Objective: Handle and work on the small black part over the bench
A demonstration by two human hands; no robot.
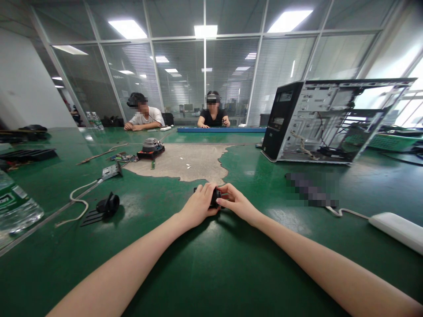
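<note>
My left hand (198,203) is wrapped around a small black part (214,198) just above the green tabletop (211,273). The fingers of my right hand (238,203) pinch the same part from its right side. Most of the part is covered by my fingers, so its kind does not show. To the left lies another black plastic piece (108,204), with a round end and a slotted flat plate. Beyond it a small metal bracket (111,171) rests with a pale cable attached.
An open computer case (310,123) stands at the right. A CPU cooler (151,148) sits on a worn tan patch (185,165). A water bottle (18,204) is at the left edge, a white power strip (396,229) at the right. Two people sit across the table.
</note>
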